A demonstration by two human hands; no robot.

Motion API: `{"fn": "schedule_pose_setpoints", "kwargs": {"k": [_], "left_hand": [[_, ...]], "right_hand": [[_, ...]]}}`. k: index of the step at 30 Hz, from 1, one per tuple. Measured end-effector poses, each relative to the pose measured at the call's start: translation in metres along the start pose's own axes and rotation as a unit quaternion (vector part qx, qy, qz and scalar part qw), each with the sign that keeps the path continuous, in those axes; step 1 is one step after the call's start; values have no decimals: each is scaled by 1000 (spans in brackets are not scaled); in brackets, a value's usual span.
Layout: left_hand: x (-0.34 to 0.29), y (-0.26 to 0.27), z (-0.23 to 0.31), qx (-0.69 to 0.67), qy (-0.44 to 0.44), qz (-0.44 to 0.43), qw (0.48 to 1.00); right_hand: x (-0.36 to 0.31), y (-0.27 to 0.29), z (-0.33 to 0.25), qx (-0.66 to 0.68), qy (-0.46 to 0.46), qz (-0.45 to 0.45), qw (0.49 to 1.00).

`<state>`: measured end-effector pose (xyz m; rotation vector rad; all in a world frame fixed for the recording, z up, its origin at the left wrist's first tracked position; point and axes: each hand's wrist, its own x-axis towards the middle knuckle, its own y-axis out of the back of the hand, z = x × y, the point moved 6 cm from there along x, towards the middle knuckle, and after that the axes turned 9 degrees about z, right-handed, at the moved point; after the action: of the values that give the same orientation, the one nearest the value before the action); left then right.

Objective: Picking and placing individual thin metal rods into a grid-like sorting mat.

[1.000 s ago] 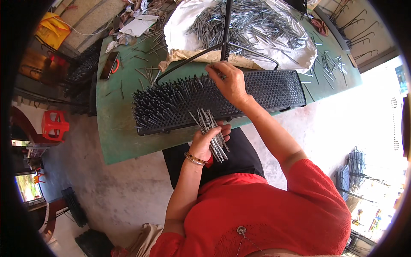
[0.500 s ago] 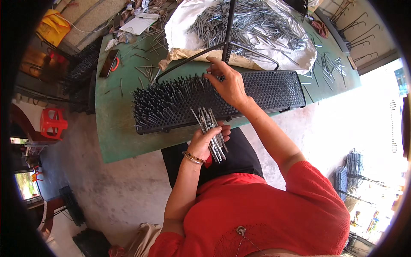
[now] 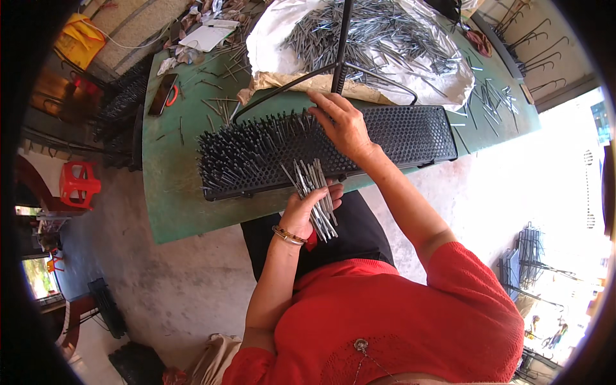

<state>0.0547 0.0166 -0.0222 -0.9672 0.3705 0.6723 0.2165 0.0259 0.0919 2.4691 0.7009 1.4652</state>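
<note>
My left hand is closed round a bundle of thin grey metal rods, held just in front of the black perforated rack. Rods stand upright, close together, in the holes of the rack's left part; the holes on its right part show bare. Over the middle of the rack is my right hand, its fingers drawn together beside the last row of standing rods. What is between its fingertips, if anything, is too small to make out.
Behind the rack, a white sheet holds a large heap of loose rods. A black metal frame rises in front of it. More rods are scattered on the green table. A phone lies at left; a red stool stands beyond.
My right hand has dipped slightly and its fingers have come closer together. My left hand and its bundle have shifted a little up and to the left.
</note>
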Motion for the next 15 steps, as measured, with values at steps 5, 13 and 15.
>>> {"fn": "schedule_pose_setpoints", "kwargs": {"k": [5,13,15], "left_hand": [[-1,0,1,27,-4,-1,1000],[-4,-1,6,8,-14,7,1000],[-4,-3,10,-10,-28,-10,1000]], "right_hand": [[-11,-4,9,-31,40,4,999],[-22,9,-8,8,-48,-53,997],[-38,1,-10,44,-162,-180,969]]}}
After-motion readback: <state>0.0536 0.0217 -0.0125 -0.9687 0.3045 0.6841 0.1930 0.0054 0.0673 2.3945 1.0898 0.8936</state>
